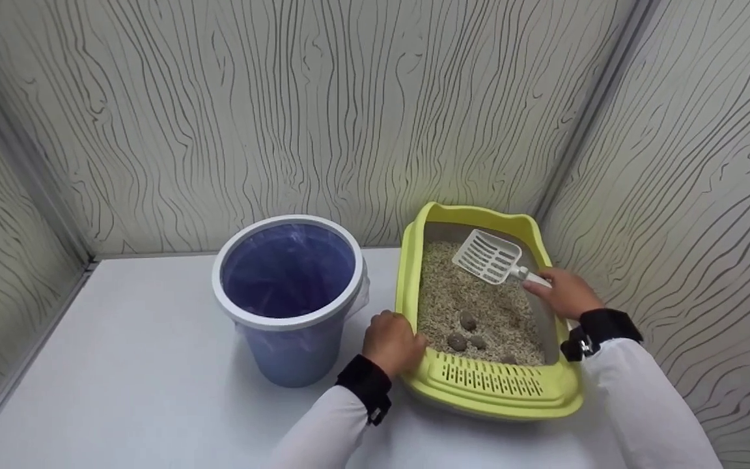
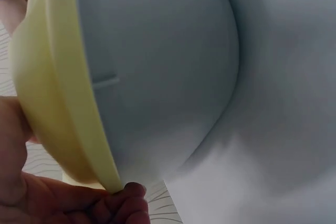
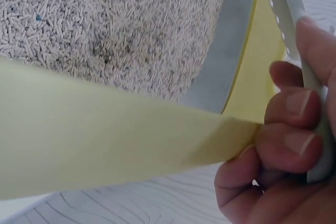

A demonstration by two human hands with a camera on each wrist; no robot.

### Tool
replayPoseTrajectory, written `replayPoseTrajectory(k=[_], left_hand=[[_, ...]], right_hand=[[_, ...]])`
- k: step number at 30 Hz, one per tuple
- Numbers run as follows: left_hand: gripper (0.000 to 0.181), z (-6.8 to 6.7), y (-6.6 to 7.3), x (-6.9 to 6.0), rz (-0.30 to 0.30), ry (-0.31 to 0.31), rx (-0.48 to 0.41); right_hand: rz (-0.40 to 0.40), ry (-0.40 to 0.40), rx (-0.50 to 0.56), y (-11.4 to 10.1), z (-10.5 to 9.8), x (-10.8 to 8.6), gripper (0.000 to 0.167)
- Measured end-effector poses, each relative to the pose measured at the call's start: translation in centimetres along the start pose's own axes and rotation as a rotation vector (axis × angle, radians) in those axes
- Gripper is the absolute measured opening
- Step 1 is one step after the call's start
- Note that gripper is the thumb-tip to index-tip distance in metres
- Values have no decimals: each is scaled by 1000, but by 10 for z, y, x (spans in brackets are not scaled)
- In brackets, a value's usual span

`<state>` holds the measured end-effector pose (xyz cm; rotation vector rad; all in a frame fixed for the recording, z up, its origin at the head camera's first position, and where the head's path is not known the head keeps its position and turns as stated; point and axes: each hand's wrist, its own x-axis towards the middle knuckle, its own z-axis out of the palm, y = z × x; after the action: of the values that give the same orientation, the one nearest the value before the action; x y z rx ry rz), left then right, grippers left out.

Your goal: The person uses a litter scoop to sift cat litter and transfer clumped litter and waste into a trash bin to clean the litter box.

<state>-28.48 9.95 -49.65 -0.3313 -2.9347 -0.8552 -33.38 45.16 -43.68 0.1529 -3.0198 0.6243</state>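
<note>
Head view high, facing forward-down; wrist views close, right looking into tray (image 3: 226, 51) (all share yellow rim (image 2: 58, 87)).

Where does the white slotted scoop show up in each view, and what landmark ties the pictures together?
Head: right of centre, the scoop over the litter, its handle in the right hand.
Left wrist: not visible.
Right wrist: along the right side from the top edge down, partly covered by the fingers.
Shared landmark: the litter box's yellow rim, in all three.
</note>
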Motion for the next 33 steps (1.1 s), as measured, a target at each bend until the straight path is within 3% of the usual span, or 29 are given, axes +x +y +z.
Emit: replayPoseTrajectory(k=[8, 14, 21, 29, 33], left_hand=[[43, -4, -5, 3, -28, -5, -12], [40, -4, -3, 3, -22, 18, 45], [28, -3, -1, 2, -5, 107, 85], [26, -1, -8, 5, -26, 227, 39], [28, 2, -8, -1, 4, 289, 92]], right_hand=[[5, 33, -25, 10, -6, 3, 44], [27, 31, 11, 19, -6, 1, 52], [85, 74, 86, 21, 3, -15, 54], [61, 165, 76, 15, 11, -32, 42], [55, 141, 62, 18, 9, -33, 44]])
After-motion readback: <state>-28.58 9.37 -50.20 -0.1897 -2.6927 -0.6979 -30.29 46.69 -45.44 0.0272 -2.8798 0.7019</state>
